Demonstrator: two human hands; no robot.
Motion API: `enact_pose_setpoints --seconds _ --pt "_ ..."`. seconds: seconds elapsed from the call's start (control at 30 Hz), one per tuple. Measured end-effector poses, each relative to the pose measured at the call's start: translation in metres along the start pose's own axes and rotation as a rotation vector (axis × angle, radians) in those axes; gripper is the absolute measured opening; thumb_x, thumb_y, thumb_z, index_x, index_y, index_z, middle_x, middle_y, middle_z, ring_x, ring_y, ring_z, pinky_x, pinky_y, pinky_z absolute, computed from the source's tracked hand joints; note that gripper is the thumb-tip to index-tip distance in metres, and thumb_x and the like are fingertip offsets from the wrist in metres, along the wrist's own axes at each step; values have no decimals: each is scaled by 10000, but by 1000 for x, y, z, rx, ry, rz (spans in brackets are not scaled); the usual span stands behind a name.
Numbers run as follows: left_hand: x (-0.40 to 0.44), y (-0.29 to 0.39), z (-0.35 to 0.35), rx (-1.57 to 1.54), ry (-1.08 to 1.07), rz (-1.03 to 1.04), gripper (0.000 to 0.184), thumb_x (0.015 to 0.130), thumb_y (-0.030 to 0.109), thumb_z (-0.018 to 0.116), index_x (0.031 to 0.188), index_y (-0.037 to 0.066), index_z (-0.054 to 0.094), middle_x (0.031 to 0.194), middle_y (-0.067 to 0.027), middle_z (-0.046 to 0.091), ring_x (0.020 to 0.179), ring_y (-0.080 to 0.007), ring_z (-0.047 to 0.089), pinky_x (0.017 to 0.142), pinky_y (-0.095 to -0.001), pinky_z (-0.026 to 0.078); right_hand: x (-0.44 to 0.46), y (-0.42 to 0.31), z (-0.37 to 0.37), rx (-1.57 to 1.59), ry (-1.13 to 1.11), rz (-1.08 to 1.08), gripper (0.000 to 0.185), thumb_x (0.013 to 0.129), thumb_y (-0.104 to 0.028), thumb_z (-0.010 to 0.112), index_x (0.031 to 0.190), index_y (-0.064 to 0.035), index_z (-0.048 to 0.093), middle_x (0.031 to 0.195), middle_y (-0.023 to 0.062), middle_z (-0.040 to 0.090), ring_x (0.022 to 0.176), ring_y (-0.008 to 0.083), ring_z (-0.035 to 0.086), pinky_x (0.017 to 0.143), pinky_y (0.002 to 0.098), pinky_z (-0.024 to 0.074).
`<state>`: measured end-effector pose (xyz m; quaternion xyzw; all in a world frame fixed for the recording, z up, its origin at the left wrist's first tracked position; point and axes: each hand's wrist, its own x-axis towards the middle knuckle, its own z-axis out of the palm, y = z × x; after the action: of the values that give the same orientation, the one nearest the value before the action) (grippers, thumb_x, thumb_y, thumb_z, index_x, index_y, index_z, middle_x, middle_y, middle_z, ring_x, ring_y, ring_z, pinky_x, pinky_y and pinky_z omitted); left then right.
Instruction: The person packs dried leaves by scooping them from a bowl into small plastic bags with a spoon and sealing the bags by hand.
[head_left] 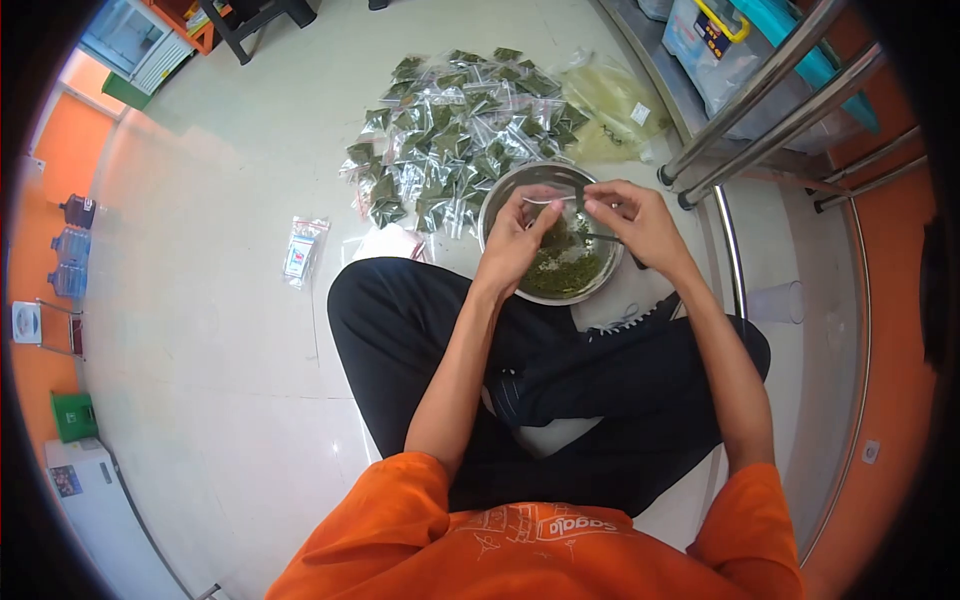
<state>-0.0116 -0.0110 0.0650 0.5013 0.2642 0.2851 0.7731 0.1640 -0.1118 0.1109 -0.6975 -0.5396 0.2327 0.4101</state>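
Over a round metal bowl (pixel 488 218), my left hand (pixel 518 235) pinches a small clear zip bag (pixel 556 198). The thumb and fingers of my right hand (pixel 640 222) close on the other end of that bag. Whether anything is inside the bag is hard to make out. Below my hands, chopped dried green leaves (pixel 565 275) lie in the bowl. A dark utensil handle (pixel 600 237), perhaps a spoon's, reaches across the bowl towards my right hand; its other end is not clear.
Beyond the bowl lies a wide pile of filled zip bags (pixel 455 135). Beside it is a large yellowish plastic bag (pixel 615 100). A pack of bags (pixel 303 252) rests on the floor at left. Metal rack legs (pixel 765 95) stand close on the right.
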Motion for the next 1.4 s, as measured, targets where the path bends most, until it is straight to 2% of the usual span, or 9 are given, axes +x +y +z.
enact_pose_setpoints --seconds 0.07,0.23,0.63,0.77,0.9,1.13,1.23,1.33,1.4 --pt "-2 2 7 -22 -24 21 266 988 155 664 1202 13 596 1074 -80 681 1011 -128 622 885 -276 489 -10 -3 7 316 -7 116 317 898 -163 754 1126 51 700 1000 135 744 887 169 713 822 300 560" --pt "-6 2 13 106 -39 67 220 969 126 686 1140 -2 632 1041 -71 704 988 -114 646 869 -257 501 -13 -3 2 443 14 166 194 917 -103 724 1029 55 703 919 79 726 823 104 680 777 270 554" --pt "-6 9 12 -9 6 126 256 992 118 643 1200 -31 642 1133 -125 717 1066 -158 665 970 -280 503 -9 1 2 434 76 83 127 923 -83 707 978 31 709 856 44 711 753 79 631 726 255 522" --pt "-6 7 12 59 41 213 260 1017 122 598 1204 -41 677 1163 -141 716 1120 -178 657 1016 -309 493 -10 -14 1 156 156 -34 113 881 -65 733 958 17 745 887 70 730 765 134 666 732 281 525" --pt "-6 4 13 139 89 255 255 1017 117 598 1189 -46 692 1155 -145 720 1108 -178 663 1008 -311 502 -7 -21 0 45 264 -240 118 842 -43 754 933 31 750 889 100 727 781 188 684 717 292 518" --pt "-1 2 -1 96 369 285 250 1000 180 652 1007 -52 746 1088 -118 742 971 -121 669 884 -258 501 -9 -22 -11 29 246 -172 113 856 -38 750 946 29 753 909 92 734 799 147 676 719 288 517" --pt "-1 10 -2 92 321 274 257 981 157 673 1149 -37 690 1160 -120 719 1070 -131 642 947 -297 493 -7 -19 -16 179 214 -44 107 868 -43 746 946 29 753 929 83 738 827 126 672 743 281 524" --pt "-2 12 12 -78 251 428 456 933 111 723 1339 -9 552 1259 -132 670 1162 -156 603 1000 -345 480 -8 -16 -13 257 171 -73 110 881 -45 740 951 39 750 939 74 734 850 117 668 782 279 536" --pt "0 9 3 229 -59 422 664 876 43 765 1442 7 419 1324 -146 623 1205 -188 584 991 -347 499 -8 -16 -12 350 112 -46 118 894 -41 728 967 52 733 930 73 724 873 114 666 818 279 544"
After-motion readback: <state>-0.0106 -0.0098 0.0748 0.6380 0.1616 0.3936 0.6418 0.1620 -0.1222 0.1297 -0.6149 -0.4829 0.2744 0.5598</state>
